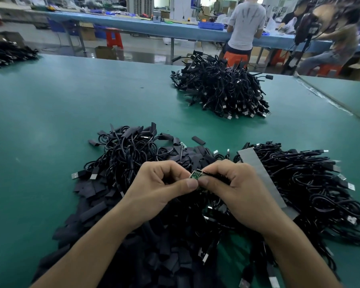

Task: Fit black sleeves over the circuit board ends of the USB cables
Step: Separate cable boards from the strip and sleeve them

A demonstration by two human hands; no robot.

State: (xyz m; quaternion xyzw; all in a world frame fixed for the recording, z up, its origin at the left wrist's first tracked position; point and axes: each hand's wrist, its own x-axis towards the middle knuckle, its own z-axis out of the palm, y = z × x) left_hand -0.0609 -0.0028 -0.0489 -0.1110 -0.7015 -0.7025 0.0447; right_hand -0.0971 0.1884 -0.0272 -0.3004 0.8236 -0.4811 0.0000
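We hold the work just above the green desk [50, 121], among the near heaps. Our left hand [160, 183] has its grip pinched on the small green circuit board [195, 175]. Our right hand [235, 188] has its grip pinched on a black sleeve [213, 175] whose mouth touches the board's end, and our thumbs meet below. Loose sleeves [96, 196] lie heaped at left, USB cables [310, 183] at right, and a further cable heap [222, 90] lies well beyond. On the far blue desk [133, 23] stands a blue bin [211, 25] — what it holds we cannot tell.
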